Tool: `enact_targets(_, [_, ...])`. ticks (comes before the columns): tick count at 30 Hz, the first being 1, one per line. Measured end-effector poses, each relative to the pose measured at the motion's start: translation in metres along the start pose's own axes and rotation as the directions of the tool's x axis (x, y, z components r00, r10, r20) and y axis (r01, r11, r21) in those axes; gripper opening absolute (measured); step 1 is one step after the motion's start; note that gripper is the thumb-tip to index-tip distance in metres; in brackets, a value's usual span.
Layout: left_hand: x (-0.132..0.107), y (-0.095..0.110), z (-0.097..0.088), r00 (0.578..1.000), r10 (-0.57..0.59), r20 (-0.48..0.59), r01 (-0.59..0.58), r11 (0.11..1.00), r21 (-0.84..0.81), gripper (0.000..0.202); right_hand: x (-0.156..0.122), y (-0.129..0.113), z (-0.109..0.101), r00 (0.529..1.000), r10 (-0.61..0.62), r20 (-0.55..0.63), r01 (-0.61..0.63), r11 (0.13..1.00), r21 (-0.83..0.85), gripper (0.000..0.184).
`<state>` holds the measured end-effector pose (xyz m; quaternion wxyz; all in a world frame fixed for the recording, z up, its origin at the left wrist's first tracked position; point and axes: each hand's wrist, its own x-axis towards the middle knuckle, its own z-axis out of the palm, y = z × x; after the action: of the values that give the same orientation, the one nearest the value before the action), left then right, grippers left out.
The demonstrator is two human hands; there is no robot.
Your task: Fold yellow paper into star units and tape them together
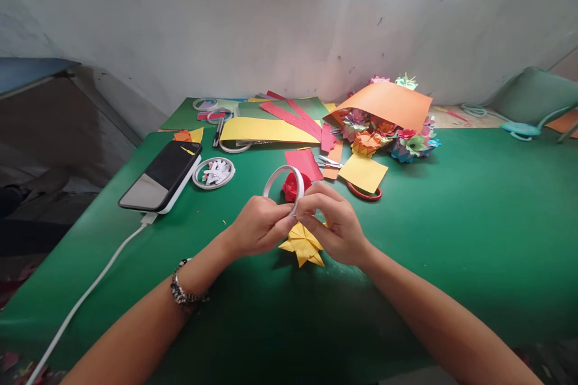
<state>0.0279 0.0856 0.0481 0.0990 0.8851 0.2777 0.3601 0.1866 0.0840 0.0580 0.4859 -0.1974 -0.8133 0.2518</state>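
My left hand (262, 224) is closed on a thin white roll of tape (300, 183), holding the ring upright by its lower edge. Thumb and fingers of my right hand (335, 222) are pinched at the near right edge of the same roll; a loose tape end cannot be made out. Just below both hands, a yellow folded-paper flower (303, 244) with pointed petals lies on the green table (451, 240). A red paper flower (291, 186) sits behind the ring and shows partly through it.
Scissors with a red handle (365, 194) lie partly under a yellow paper square (363, 172). Paper flowers (409, 145) are heaped at the back right beneath an orange sheet (383, 102). A phone on a white power bank (160, 177) and a tape ring with paper scraps (215, 172) stand left.
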Motion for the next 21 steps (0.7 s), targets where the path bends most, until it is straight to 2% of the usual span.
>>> enact_targets(6, [-0.001,-0.001,-0.005,0.977,-0.088,0.195,0.140,0.951,-0.274,0.037,-0.001,0.001,-0.002,0.986,-0.162,0.030,0.164,0.950,-0.266,0.012])
enact_targets(10, [0.001,-0.002,-0.012,0.956,-0.087,0.279,0.204,0.882,-0.425,0.033,0.000,0.000,-0.001,0.984,-0.159,0.078,0.174,0.952,-0.251,0.012])
enact_targets(12, [0.001,-0.004,-0.014,0.945,-0.062,0.321,0.205,0.877,-0.435,0.034,0.001,0.001,0.000,0.984,-0.152,0.094,0.170,0.956,-0.240,0.011])
enact_targets(14, [0.001,-0.006,-0.016,0.935,-0.067,0.348,0.184,0.930,-0.317,0.037,0.002,0.003,0.000,0.985,-0.135,0.108,0.160,0.949,-0.273,0.010])
enact_targets(16, [0.001,-0.008,-0.017,0.932,-0.121,0.342,0.149,0.987,-0.057,0.038,0.003,0.008,0.000,0.983,-0.119,0.137,0.162,0.918,-0.362,0.010])
enact_targets(19, [0.001,-0.009,-0.015,0.938,-0.183,0.294,0.087,0.947,0.309,0.039,0.005,0.014,-0.002,0.970,-0.130,0.204,0.224,0.806,-0.549,0.012])
enact_targets(21, [0.000,-0.009,-0.013,0.942,-0.172,0.287,0.034,0.903,0.427,0.041,0.006,0.015,-0.004,0.955,-0.140,0.261,0.283,0.695,-0.661,0.015])
